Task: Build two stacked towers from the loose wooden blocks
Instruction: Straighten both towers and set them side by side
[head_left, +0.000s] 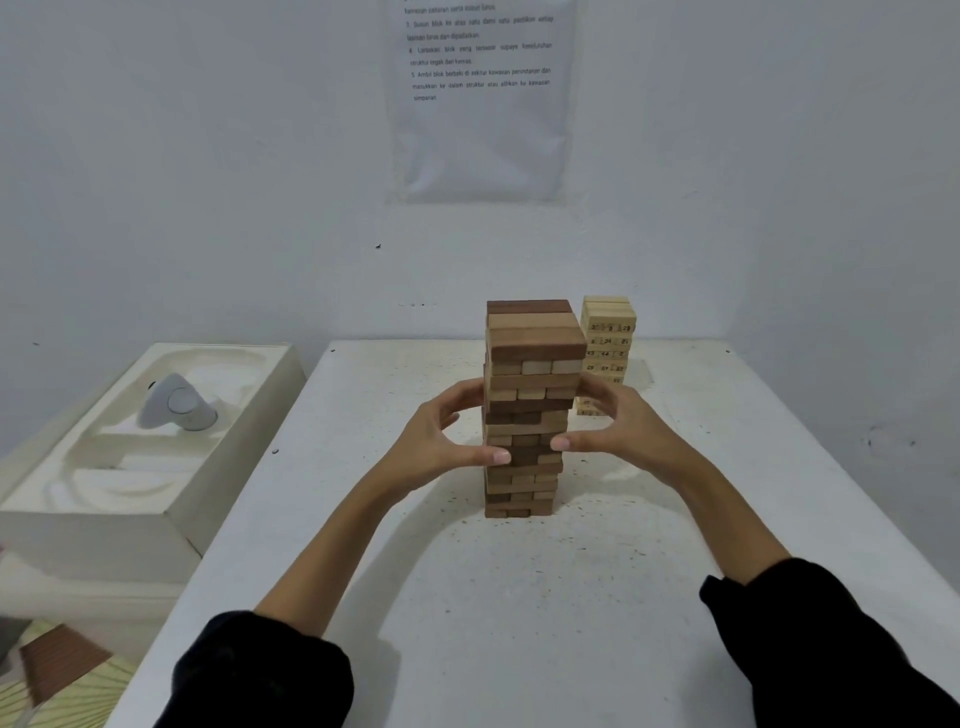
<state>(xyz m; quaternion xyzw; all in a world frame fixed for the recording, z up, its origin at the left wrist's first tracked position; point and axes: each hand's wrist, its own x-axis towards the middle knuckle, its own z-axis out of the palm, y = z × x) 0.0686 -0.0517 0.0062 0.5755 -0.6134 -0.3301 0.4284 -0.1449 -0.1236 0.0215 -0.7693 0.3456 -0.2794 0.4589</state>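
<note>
A tall tower of brown and tan wooden blocks (530, 364) stands mid-table, its layers slightly uneven. Behind it to the right stands a second tower of pale numbered blocks (609, 332), partly hidden by the first tower and my right hand. My left hand (441, 441) cups the brown tower's left side, thumb on its front and fingers against the side. My right hand (613, 426) mirrors it on the right side, thumb tip on the front. Both hands grip the tower around its middle layers.
The white table (519, 597) runs to the wall at the back. A white moulded tray (156, 441) holding a grey-white device (176, 405) sits left of the table. A printed sheet (480, 98) hangs on the wall. A brown board (57, 665) lies on the floor, lower left.
</note>
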